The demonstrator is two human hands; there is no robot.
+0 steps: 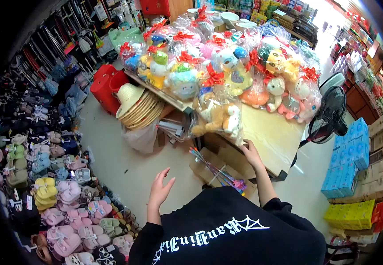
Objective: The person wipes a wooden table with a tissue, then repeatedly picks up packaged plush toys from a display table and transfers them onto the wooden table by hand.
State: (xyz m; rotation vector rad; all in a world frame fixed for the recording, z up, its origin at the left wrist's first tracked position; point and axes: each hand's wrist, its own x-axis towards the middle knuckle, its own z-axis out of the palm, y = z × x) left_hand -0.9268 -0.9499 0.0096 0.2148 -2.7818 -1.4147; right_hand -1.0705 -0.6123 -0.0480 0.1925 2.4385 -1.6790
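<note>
A black short-sleeved top [231, 229]; white blackletter lettering [204, 240]; a white spiderweb print [250, 224] beside it.

the bottom edge cuts off the black shirt [231, 234]; print on the blue boxes [354, 143] is unreadable.

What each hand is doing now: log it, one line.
left hand: open, empty | right hand: by edge of bagged brown plush toy | table: ribboned plush toys on top

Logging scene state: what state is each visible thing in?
Left hand, open, empty
Right hand, at brown toy's bag, grip unclear
Plush toys, bagged, red bows, on table
Straw hats, stacked
Cardboard box, open, colourful sticks across it
Fan, standing, spin unclear
Blue boxes, stacked
Yellow boxes, stacked
Shoes, laid out on floor
</note>
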